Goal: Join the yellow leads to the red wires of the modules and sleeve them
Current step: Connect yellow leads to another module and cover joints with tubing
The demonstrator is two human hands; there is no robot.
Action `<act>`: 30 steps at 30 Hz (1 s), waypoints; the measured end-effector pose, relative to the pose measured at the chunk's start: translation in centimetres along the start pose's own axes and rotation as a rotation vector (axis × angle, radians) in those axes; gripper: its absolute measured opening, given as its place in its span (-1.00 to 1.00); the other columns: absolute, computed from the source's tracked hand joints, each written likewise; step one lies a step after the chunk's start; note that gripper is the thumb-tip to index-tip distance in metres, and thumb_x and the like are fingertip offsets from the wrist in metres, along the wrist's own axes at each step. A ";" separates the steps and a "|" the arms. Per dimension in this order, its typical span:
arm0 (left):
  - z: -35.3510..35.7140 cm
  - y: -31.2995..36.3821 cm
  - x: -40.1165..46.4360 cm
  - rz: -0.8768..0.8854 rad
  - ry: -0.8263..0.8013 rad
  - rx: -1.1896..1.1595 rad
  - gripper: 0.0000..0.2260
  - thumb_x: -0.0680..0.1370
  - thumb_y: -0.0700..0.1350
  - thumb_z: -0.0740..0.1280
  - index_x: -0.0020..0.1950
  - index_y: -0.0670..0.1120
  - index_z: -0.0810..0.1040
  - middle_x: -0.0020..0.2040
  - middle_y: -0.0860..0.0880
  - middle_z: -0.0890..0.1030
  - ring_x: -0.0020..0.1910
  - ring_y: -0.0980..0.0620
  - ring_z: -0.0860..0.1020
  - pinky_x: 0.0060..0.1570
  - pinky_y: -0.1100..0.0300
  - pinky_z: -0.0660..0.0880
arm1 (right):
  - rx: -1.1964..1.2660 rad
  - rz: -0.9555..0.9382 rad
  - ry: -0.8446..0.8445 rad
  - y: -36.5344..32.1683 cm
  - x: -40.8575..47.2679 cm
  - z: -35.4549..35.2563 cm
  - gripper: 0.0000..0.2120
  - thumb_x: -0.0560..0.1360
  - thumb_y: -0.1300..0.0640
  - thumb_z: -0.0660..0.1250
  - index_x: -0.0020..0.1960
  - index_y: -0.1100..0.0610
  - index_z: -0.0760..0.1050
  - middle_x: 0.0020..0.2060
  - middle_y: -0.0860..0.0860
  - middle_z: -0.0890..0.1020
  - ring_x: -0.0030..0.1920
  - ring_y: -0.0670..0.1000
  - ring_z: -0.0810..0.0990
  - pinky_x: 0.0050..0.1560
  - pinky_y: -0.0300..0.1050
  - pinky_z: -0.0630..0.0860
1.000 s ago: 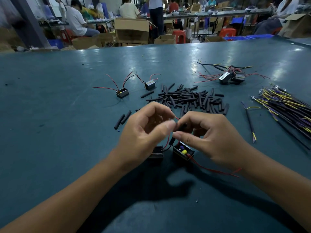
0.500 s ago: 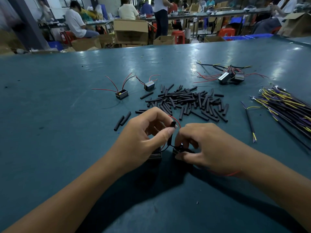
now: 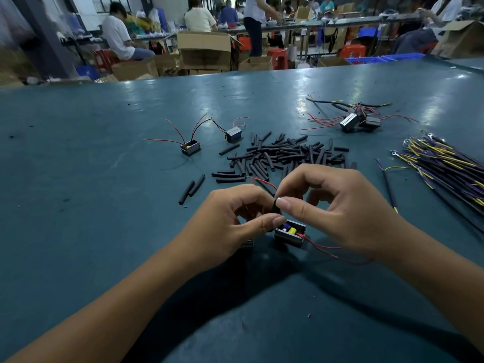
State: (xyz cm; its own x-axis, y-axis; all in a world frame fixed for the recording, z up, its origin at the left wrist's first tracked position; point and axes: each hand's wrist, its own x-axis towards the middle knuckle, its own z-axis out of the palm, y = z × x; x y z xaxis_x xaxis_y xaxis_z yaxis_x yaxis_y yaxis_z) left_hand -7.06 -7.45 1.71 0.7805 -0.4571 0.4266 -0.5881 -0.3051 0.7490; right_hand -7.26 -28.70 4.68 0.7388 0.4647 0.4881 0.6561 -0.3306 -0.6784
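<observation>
- We see both hands meeting over the teal table (image 3: 104,205), near its front middle.
- Left hand (image 3: 230,229): fingers curled, thumb and forefinger pinching a short black sleeve (image 3: 275,205) at its lower part.
- Right hand (image 3: 348,208): fingers curled, thumb tip and forefinger pinching the same sleeve at its upper end. The two thumbs lie just beside each other.
- A red wire (image 3: 263,181) arcs out from the top of the pinch, toward the left, above the left knuckles.
- Directly below the pinch sits an open module (image 3: 290,233) on the table, with a yellow part visible inside; a second red wire (image 3: 330,254) runs from it to the right, under the right wrist.
- A second small module (image 3: 247,243) is mostly hidden under the left hand; we cannot tell its state.
- Whether a yellow lead is inside the pinch: we cannot tell, the fingers hide it.
- Beyond the hands: a loose heap of black sleeves (image 3: 285,153); two stray sleeves (image 3: 192,188) lie to its left.
- Further left, two modules with red wires stand apart: one open-topped (image 3: 190,148), one on its side (image 3: 233,134).
- Far right: a bundle of yellow leads (image 3: 445,166) with dark and purple insulation; one single lead (image 3: 389,184) lies between the bundle and the right hand.
- Upper right: a cluster of modules (image 3: 360,121) with tangled wires.
</observation>
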 end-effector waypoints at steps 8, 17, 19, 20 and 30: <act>-0.1 0.1 0.1 0.021 -0.004 0.051 -0.85 0.51 -0.06 0.48 -0.11 -0.14 0.62 -0.24 0.00 0.58 -0.26 -0.03 0.54 -0.20 0.04 0.51 | -0.101 -0.058 0.086 -0.4 0.2 -0.2 -0.95 0.54 0.03 0.37 -0.09 -0.02 0.57 -0.22 -0.10 0.62 -0.27 0.07 0.59 -0.28 0.05 0.48; 0.0 0.1 0.1 -0.055 -0.093 0.037 -0.83 0.46 -0.03 0.50 -0.14 -0.12 0.62 -0.25 -0.05 0.55 -0.26 -0.02 0.51 -0.19 0.08 0.49 | 0.034 0.086 -0.028 0.3 0.4 -1.4 -0.95 0.51 0.03 0.40 -0.07 -0.02 0.55 -0.20 -0.11 0.62 -0.18 -0.03 0.59 -0.15 0.07 0.55; -0.2 0.0 0.1 -0.064 -0.134 0.011 -0.89 0.46 -0.09 0.53 -0.13 -0.04 0.62 -0.23 -0.01 0.54 -0.25 0.00 0.52 -0.16 0.09 0.50 | -0.024 0.131 -0.172 0.8 0.4 -2.2 -0.91 0.53 0.14 0.42 -0.04 -0.01 0.53 -0.18 -0.13 0.62 -0.16 -0.13 0.58 -0.13 -0.08 0.54; -0.5 -0.1 0.1 -0.074 -0.167 -0.012 -0.88 0.47 -0.15 0.54 -0.11 -0.01 0.62 -0.21 -0.01 0.54 -0.22 -0.04 0.53 -0.13 0.04 0.52 | -0.077 0.154 -0.243 1.1 0.3 -2.5 -0.87 0.53 0.18 0.42 -0.02 -0.02 0.52 -0.17 -0.14 0.63 -0.15 -0.14 0.59 -0.14 -0.18 0.52; 0.3 -0.1 1.4 -0.293 0.138 0.037 -0.73 0.54 0.19 0.34 -0.05 0.03 0.70 -0.22 -0.02 0.67 -0.24 0.00 0.58 -0.17 0.04 0.51 | -0.205 0.299 0.006 3.7 0.7 -1.5 -0.81 0.56 -0.06 0.33 -0.16 0.02 0.55 -0.34 -0.06 0.64 -0.33 -0.14 0.55 -0.22 -0.29 0.48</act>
State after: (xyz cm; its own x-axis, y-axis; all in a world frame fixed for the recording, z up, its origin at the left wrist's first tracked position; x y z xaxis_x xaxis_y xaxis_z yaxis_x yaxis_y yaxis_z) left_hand -5.98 -8.32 2.04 0.9376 -0.2285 0.2622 -0.3395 -0.4381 0.8323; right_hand -4.13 -30.80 3.34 0.9033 0.3177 0.2882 0.4274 -0.6092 -0.6680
